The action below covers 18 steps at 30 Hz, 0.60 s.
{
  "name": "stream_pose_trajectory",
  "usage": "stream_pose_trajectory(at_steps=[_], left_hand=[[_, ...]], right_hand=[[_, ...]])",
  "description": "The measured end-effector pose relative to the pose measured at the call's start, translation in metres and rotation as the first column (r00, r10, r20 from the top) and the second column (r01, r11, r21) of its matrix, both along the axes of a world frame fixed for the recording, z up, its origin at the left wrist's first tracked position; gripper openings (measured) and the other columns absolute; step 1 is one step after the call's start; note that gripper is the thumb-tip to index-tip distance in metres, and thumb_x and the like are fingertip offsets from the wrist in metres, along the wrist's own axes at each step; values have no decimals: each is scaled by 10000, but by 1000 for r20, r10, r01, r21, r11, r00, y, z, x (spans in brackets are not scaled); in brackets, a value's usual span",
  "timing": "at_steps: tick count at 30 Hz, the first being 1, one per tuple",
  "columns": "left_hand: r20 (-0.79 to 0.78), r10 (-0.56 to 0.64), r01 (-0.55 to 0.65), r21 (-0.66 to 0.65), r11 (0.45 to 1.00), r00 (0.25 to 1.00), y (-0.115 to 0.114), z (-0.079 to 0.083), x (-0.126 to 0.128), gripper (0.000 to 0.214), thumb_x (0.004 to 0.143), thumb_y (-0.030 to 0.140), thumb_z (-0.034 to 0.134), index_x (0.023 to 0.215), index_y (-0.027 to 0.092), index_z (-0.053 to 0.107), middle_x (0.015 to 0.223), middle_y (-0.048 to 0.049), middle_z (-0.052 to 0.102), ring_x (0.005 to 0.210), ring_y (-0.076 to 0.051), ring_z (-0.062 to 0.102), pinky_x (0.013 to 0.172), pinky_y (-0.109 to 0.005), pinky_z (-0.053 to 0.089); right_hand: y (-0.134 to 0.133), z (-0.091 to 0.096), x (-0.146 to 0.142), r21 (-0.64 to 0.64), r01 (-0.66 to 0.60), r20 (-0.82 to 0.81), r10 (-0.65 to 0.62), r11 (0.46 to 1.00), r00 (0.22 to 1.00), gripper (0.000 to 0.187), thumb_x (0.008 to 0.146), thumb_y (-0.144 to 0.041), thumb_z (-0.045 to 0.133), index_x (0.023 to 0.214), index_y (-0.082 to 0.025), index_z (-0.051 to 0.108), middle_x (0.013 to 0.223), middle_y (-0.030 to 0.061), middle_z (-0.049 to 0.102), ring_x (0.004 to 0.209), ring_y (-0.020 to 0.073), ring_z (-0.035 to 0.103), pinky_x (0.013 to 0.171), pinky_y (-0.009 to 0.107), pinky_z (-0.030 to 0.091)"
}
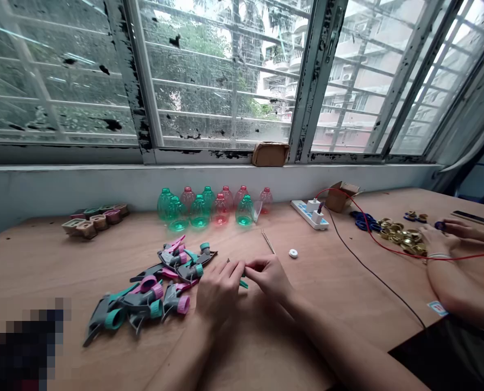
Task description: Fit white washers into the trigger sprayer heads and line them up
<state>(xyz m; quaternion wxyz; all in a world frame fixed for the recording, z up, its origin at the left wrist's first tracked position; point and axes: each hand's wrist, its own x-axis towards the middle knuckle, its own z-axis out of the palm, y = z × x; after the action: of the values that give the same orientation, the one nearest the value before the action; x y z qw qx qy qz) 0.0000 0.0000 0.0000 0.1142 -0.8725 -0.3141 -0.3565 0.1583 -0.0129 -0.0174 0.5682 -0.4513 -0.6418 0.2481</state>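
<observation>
My left hand (pixel 220 288) and my right hand (pixel 271 278) meet above the middle of the table, fingers closed around a trigger spray head (pixel 244 284). Only its green trigger tip and a bit of dark grey show; the fingers hide the remainder. Left of my left hand lies a pile of grey trigger spray heads (pixel 144 301) with green or pink collars and triggers. Beyond my right hand are a thin metal rod (pixel 268 241) and a small white round cap (pixel 293 253).
Green bottles (pixel 200 213) and pink bottles (pixel 220 210) stand by the wall. Small containers (pixel 99 221) sit back left. A power strip (pixel 310 214) has red and black cables. At right, a co-worker's hands (pixel 441 239) work beside gold-coloured parts (pixel 402 237) and blue rings (pixel 366 221).
</observation>
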Motion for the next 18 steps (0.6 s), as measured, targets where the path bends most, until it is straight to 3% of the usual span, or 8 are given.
stream_pose_trajectory(at_steps=[3,6,8,12,18], left_hand=[[188,13,21,-179,984,982,3,-3,2,262,823,159,559,1059,225,649,996,-52,702,896,-206,639,779,-302,495],[367,49,110,-398,911,929,5,-5,5,249,791,208,586,1031,225,650,843,-10,703,705,-156,637,647,-254,503],[438,49,187,-478,858,898,7,-6,7,258,790,242,584,1041,211,636,813,-4,698,622,-132,616,583,-239,493],[506,46,268,-530,805,861,6,-6,9,326,771,222,576,1096,201,580,942,-37,704,650,-129,621,566,-231,493],[477,26,277,-553,786,879,4,-7,8,440,735,132,542,1165,220,520,988,-31,691,635,-116,591,557,-220,478]], right_hand=[[1,0,5,88,42,43,-46,995,998,149,769,-292,666,735,-157,719,634,34,670,519,110,529,475,216,424],[2,0,14,194,62,98,-83,979,992,115,769,-278,662,789,-168,691,616,1,598,497,82,460,464,202,395],[3,-1,19,210,40,133,-69,977,989,144,772,-281,657,871,-178,673,650,-10,576,491,71,442,456,193,388],[3,-2,22,215,-41,210,-5,976,978,293,753,-280,677,1036,-208,647,791,-1,592,494,52,433,471,184,402],[3,-2,20,203,-118,278,58,972,959,363,746,-251,684,1104,-228,627,875,11,606,505,49,439,476,181,406]])
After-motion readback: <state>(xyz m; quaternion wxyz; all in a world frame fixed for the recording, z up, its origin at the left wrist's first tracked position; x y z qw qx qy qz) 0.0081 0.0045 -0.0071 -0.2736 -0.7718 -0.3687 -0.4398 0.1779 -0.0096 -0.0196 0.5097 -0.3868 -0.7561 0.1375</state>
